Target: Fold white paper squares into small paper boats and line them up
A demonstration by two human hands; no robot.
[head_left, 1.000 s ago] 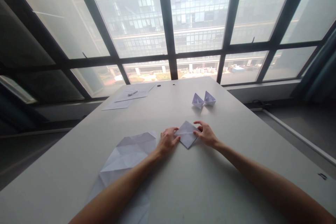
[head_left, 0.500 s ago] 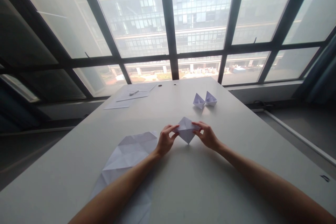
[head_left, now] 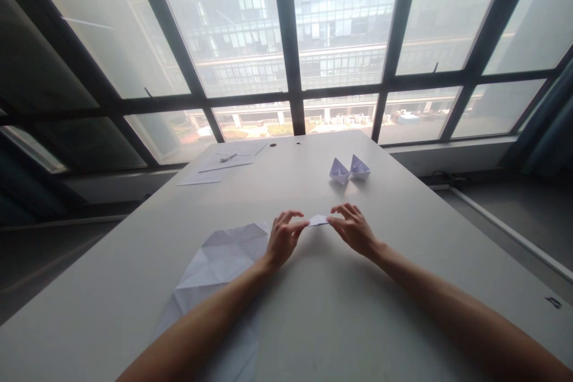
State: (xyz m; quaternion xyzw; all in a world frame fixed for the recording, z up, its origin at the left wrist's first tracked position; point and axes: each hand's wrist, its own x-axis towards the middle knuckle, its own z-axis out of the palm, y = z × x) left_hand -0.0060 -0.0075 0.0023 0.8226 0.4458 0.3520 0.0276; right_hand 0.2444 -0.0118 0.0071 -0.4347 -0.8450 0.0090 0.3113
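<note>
Forearms angled inward over a white worktop (head_left: 308, 322), a person's left hand (head_left: 283, 239) and right hand (head_left: 357, 233), fingers arched, grip opposite ends of a small folded paper (head_left: 319, 220), nearer than two origami paper pieces (head_left: 339, 173).

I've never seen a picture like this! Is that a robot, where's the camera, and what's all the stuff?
No robot: those are a person's bare hands. The camera sits on that person's head, looking forward and down. The left hand and right hand touch opposite ends of a small folded paper. On the white table, farther away, stand two pointed paper shapes. A creased sheet lies partly behind the left arm. Far left are flat papers with a small white thing, too tiny to name.
</note>
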